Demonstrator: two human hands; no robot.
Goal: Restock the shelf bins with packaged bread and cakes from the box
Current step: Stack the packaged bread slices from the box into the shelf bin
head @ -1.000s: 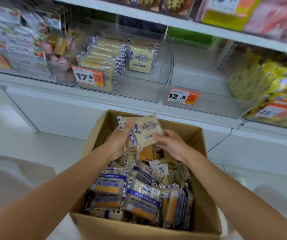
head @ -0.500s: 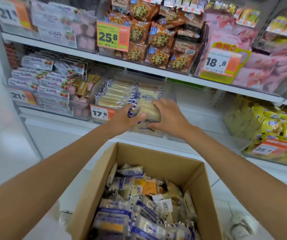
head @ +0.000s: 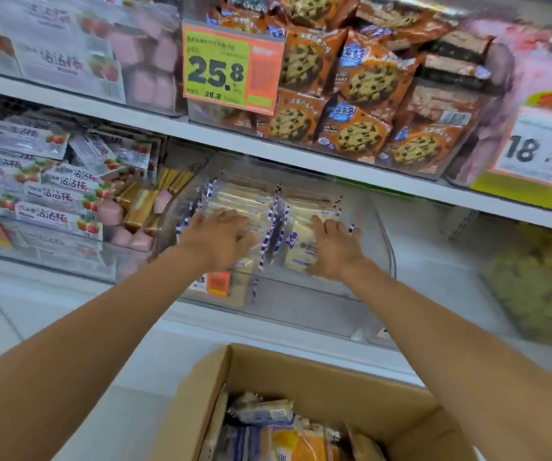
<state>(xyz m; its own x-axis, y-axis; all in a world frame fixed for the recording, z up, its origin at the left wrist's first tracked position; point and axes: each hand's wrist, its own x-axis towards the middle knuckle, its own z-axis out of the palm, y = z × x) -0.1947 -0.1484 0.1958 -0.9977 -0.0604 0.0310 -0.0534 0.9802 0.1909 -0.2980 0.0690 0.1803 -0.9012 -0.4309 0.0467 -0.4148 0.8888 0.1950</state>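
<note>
we saw the left hand (head: 218, 239) and the right hand (head: 333, 252), fingers spread wide, pressing flat on the pale yellow packaged cakes (head: 244, 201) in the clear plastic shelf bin (head: 381, 224). we judged the task partly done: the brown cardboard box (head: 301, 371) held many packets (head: 268, 410).

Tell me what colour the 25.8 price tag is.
The price tag is green with an orange right strip, clearest in head view.

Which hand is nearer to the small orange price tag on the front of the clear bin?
Left. The left hand rests on the packets just above the orange price tag; the right hand is off to the tag's right, on the neighbouring row.
</note>
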